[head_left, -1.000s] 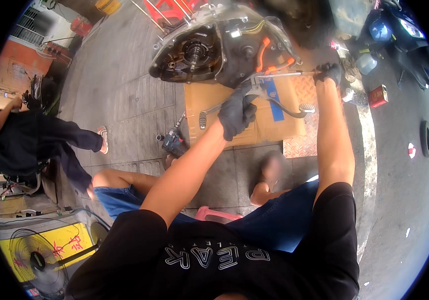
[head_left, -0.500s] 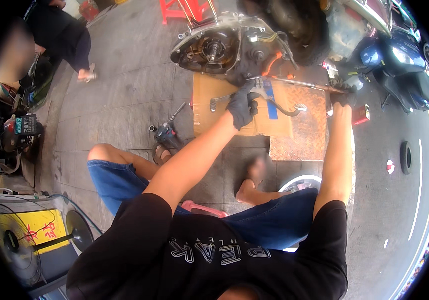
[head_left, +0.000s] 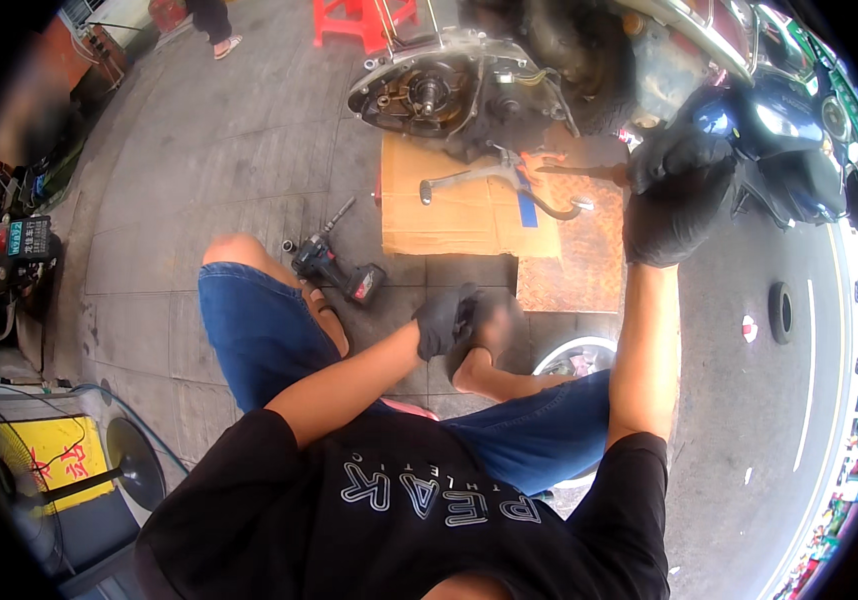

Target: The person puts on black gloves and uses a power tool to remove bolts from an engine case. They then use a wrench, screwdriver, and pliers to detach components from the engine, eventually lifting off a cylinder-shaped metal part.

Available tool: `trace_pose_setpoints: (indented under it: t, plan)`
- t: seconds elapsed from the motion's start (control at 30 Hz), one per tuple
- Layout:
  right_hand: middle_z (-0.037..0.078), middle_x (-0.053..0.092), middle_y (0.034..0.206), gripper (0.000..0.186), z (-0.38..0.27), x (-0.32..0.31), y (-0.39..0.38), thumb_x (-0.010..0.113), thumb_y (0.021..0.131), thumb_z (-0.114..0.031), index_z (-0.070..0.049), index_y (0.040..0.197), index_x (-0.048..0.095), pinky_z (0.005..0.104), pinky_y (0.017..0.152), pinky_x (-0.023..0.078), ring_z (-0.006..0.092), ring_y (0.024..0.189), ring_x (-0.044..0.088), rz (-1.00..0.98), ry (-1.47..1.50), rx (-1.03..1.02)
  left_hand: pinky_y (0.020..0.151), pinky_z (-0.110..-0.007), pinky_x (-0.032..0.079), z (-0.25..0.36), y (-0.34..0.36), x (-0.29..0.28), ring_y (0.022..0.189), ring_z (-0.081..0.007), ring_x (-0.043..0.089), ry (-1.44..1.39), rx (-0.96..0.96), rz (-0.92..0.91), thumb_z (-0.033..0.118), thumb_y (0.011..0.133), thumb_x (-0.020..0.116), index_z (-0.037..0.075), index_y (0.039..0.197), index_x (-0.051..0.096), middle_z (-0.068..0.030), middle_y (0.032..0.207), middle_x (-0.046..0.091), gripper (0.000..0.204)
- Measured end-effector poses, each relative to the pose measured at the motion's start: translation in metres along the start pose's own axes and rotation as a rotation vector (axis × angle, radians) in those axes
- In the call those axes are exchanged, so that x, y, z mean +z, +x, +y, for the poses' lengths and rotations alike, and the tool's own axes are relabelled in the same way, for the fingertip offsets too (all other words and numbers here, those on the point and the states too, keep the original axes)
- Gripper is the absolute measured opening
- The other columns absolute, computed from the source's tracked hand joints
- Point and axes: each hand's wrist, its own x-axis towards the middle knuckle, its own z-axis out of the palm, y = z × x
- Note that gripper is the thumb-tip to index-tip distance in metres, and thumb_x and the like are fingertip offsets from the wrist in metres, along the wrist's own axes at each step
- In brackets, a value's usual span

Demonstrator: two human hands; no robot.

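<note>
My right hand (head_left: 679, 195), in a black glove, is raised at the right and closed round the end of a thin brownish metal rod (head_left: 584, 173). The rod points left over the metal plate. My left hand (head_left: 446, 320), also black-gloved, hovers low in front of me near my foot with its fingers curled in. Whatever it may hold is hidden. A bent metal pedal lever (head_left: 494, 180) lies on the cardboard (head_left: 429, 225), touched by neither hand. Beyond it stands an opened motorcycle engine (head_left: 429, 95) with its inner shaft showing.
A cordless impact wrench (head_left: 334, 268) lies on the paving left of the cardboard. The rusty metal plate (head_left: 574, 280) sits under the cardboard's right side. A white bucket (head_left: 604, 345) stands by my right knee. A red stool (head_left: 339, 25) and a parked scooter (head_left: 804, 165) are farther off.
My left hand has let go of the rod and pulled back toward my lap. The right hand has risen with the rod. A person at the upper left has walked farther away.
</note>
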Motion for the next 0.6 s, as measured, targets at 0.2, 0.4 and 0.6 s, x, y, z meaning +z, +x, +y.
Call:
trace_pose_setpoints:
  t: [0.2, 0.4, 0.6]
  plan:
    - [0.008, 0.044, 0.067, 0.043, 0.011, 0.028, 0.001, 0.046, 0.100, -0.044, -0.006, 0.078, 0.048, 0.0306, 0.049, 0.034, 0.0194, 0.055, 0.043, -0.067, -0.087, 0.008, 0.061, -0.030, 0.050, -0.057, 0.064, -0.117, 0.065, -0.0136, 0.059, 0.040, -0.122, 0.202, 0.025, 0.090, 0.061, 0.012, 0.086, 0.066, -0.0010, 0.078, 0.066, 0.015]
    - [0.010, 0.045, 0.064, 0.047, 0.039, 0.034, 0.016, 0.045, 0.100, -0.042, -0.003, 0.075, 0.049, 0.0308, 0.047, 0.034, 0.0196, 0.052, 0.044, -0.159, -0.131, -0.010, 0.061, -0.028, 0.049, -0.075, 0.097, -0.164, 0.063, -0.0130, 0.053, 0.276, -0.102, 0.182, 0.023, 0.090, 0.063, 0.008, 0.091, 0.066, -0.0010, 0.074, 0.059, 0.015]
    - [0.009, 0.045, 0.063, 0.045, 0.056, 0.035, 0.026, 0.046, 0.100, -0.041, -0.003, 0.075, 0.049, 0.0316, 0.048, 0.035, 0.0186, 0.051, 0.043, -0.251, -0.033, 0.081, 0.069, -0.030, 0.049, -0.076, 0.097, -0.159, 0.076, -0.0156, 0.056, 0.400, -0.039, 0.201, 0.025, 0.091, 0.060, 0.005, 0.105, 0.067, -0.0035, 0.093, 0.065, 0.025]
